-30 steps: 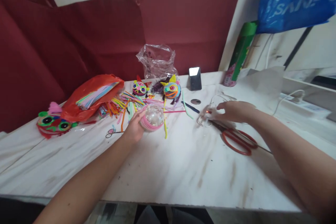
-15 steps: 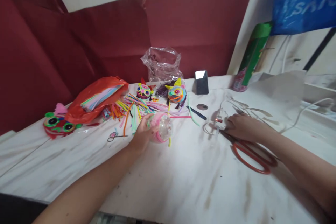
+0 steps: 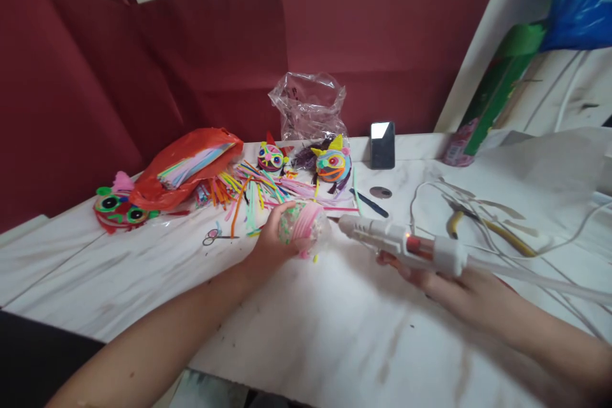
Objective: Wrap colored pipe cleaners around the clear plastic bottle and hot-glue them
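Note:
My left hand (image 3: 273,236) is wrapped round a clear round plastic piece (image 3: 305,227) banded with pink pipe cleaner, with some green on its left side. A white glue gun (image 3: 399,237) is in my right hand (image 3: 444,290), its nozzle pointing left at the plastic piece, a short gap apart. A small light glows on the gun's body, and a pale glue stick (image 3: 535,279) sticks out of its back end. The fingers of my right hand are partly hidden beneath the gun.
Pliers with yellow handles (image 3: 509,239) lie among white cables at right. Small scissors (image 3: 217,237), many pipe cleaners (image 3: 261,185) and a red plastic bag (image 3: 191,140) are at left. Decorated animal heads (image 3: 332,164), a phone (image 3: 382,145) and a green can (image 3: 497,89) stand at the back.
My right hand has picked the glue gun up off the table and brought it toward the plastic piece. My left hand has turned that piece. The view has shifted; the orange-handled scissors are mostly hidden.

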Demonstrator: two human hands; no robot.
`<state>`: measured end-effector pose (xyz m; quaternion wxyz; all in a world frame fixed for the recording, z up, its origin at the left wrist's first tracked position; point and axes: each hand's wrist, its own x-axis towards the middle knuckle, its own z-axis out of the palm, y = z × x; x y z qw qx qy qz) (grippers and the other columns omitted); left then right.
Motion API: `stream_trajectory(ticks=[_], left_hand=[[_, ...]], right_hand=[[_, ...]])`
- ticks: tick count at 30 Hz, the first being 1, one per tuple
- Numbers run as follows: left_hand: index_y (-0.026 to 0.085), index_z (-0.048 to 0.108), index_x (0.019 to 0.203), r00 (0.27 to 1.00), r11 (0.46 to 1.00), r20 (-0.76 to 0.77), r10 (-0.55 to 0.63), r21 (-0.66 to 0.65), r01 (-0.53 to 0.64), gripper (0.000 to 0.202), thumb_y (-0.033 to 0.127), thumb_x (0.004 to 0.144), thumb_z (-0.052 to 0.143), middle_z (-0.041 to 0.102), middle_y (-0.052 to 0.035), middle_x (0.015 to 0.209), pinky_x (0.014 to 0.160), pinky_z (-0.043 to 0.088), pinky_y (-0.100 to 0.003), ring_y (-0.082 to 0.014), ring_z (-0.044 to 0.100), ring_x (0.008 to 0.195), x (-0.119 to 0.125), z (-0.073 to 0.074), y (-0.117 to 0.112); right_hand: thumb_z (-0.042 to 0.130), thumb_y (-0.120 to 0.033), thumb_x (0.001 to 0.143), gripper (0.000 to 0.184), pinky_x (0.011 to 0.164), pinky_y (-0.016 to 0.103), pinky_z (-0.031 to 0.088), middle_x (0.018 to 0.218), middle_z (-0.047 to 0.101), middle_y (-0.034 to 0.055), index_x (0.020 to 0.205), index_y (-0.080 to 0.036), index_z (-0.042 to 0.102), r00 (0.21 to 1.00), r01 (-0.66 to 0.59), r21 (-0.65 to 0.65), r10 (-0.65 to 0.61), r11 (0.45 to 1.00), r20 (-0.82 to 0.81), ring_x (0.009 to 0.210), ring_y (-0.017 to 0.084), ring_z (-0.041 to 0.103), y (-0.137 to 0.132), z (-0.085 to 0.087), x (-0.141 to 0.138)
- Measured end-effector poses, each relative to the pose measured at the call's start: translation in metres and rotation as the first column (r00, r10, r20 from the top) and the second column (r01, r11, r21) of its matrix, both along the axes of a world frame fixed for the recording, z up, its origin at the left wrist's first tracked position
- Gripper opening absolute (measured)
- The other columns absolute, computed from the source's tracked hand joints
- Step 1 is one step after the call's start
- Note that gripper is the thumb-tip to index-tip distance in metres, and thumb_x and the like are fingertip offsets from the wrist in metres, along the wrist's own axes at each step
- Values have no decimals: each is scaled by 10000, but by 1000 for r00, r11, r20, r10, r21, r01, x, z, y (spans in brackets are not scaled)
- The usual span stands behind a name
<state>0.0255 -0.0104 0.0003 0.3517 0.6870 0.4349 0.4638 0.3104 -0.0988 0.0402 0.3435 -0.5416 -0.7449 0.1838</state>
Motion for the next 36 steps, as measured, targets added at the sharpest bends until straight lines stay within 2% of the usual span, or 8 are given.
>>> stream_trajectory(ticks=[4, 7, 10, 16, 27, 36], left_hand=[[200, 470, 1261, 1000, 1000, -8, -21, 17, 21, 755, 401, 609, 795, 511, -121, 1354, 1052, 403, -426, -317, 478, 1267, 2, 5, -4], [186, 481, 1239, 1000, 999, -24, -15, 33, 15, 746, 389, 596, 799, 521, -134, 1330, 1051, 405, -433, -321, 491, 1250, 4, 10, -6], [195, 496, 1225, 998, 998, -59, -13, 65, 17, 734, 401, 594, 808, 545, -123, 1294, 1042, 416, -441, -319, 508, 1226, 5, 12, -8], [198, 511, 1222, 996, 994, -87, -6, 106, 15, 730, 419, 596, 813, 553, -115, 1269, 1039, 423, -439, -312, 518, 1210, 4, 11, -7], [207, 513, 1227, 997, 994, -79, -27, 105, 35, 717, 391, 603, 817, 538, -110, 1290, 1050, 410, -442, -303, 508, 1219, 4, 12, -8], [211, 506, 1232, 997, 994, -68, -27, 107, 35, 724, 422, 611, 813, 535, -110, 1294, 1042, 411, -436, -305, 508, 1218, 3, 11, -7]], right_hand=[[485, -429, 852, 296, 580, 268, 581, 805, 752, 36, 896, -235, 704, 992, -123, -26, 123, 992, 0, 683, 211, 705, -9, 4, -14], [485, -382, 842, 250, 524, 251, 553, 760, 734, 24, 832, -239, 690, 992, -121, -27, 122, 992, 30, 637, 193, 688, -11, 7, -20], [483, -350, 833, 235, 547, 256, 550, 764, 727, 26, 797, -235, 685, 995, -84, -37, 86, 996, 48, 666, 194, 688, -13, 11, -25], [464, -349, 829, 236, 559, 267, 542, 731, 706, 28, 742, -236, 652, 992, -111, -69, 115, 991, 55, 640, 189, 665, -14, 15, -27], [503, -350, 813, 207, 605, 280, 542, 747, 704, 20, 834, -234, 672, 989, -142, -132, 147, 981, 26, 667, 195, 665, -7, 1, -19], [506, -324, 803, 184, 583, 267, 541, 711, 690, 7, 812, -228, 663, 990, -141, -89, 141, 986, -14, 633, 180, 653, -8, 3, -21]])
